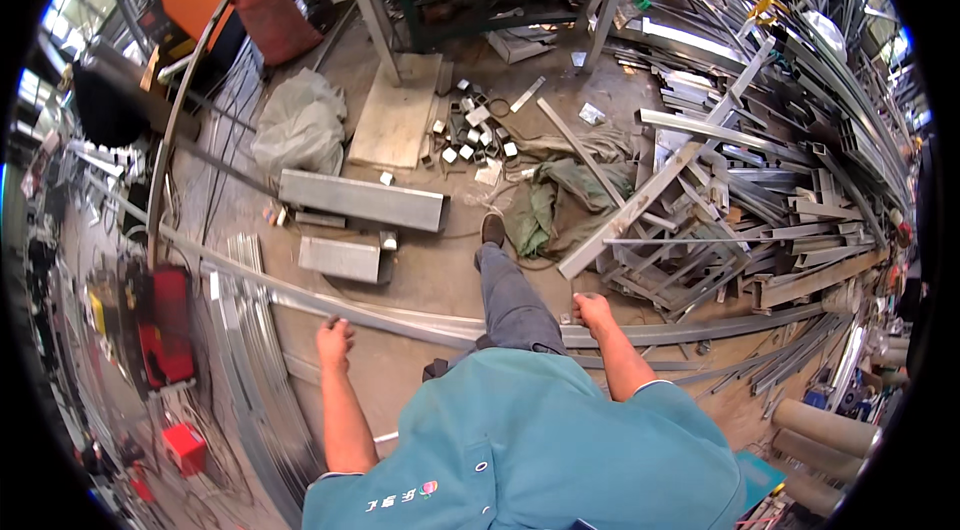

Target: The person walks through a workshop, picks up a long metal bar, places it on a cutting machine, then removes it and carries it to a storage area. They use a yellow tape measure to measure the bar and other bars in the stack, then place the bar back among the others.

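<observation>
Left hand (pixel 335 343) at eight o'clock, right hand (pixel 592 312) at four: both curled, whether fully closed I cannot tell. A square metal tube (pixel 637 205) slants at two, near the right hand.

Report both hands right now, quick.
Left hand: loosely closed, nothing visible in it.
Right hand: loosely closed, nothing visible in it.

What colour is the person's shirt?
The shirt is teal; it shows best in the head view.
</observation>
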### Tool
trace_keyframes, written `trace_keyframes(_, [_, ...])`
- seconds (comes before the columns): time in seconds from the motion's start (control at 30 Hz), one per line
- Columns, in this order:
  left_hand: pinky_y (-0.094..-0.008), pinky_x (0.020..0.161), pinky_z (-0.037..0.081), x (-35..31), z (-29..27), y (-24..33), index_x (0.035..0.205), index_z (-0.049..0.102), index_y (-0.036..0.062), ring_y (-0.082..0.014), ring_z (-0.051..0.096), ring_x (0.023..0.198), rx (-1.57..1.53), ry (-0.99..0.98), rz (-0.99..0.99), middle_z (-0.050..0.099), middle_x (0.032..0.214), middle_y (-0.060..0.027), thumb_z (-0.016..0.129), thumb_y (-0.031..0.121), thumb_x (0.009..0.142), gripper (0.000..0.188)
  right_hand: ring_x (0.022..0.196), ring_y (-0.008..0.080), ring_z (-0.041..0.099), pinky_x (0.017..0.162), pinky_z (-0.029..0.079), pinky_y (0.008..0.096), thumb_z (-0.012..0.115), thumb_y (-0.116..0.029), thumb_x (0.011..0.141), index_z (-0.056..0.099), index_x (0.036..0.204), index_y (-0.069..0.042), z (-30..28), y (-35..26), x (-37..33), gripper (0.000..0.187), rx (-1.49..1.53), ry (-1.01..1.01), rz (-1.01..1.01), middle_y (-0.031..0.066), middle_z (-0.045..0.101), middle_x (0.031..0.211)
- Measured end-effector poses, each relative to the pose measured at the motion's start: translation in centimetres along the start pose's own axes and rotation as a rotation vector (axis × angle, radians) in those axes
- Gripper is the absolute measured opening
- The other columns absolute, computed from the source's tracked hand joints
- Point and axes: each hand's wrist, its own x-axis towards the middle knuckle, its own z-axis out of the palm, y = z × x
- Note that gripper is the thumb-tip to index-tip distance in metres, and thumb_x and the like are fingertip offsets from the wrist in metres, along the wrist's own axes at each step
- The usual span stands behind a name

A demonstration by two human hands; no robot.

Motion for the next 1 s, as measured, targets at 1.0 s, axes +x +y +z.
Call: trace_keyframes(1.0, [-0.0345, 0.057, 0.051, 38.2, 62.6, 53.8, 0.138, 0.049, -0.0034, -0.0202, 0.064, 0.071, 0.938, -0.691, 0.084, 0.066, 0.093, -0.0116, 0.062, 0.014, 0.086, 0.056, 0.067, 0.014, 0.06, 0.056, 0.048, 0.0301, 0.067, -0.025, 0.092, 0.068, 0.099, 0.0, 3.9, -38.5, 31.5, 0.026, 0.517, 0.434, -0.007, 0.0059, 0.067, 0.082])
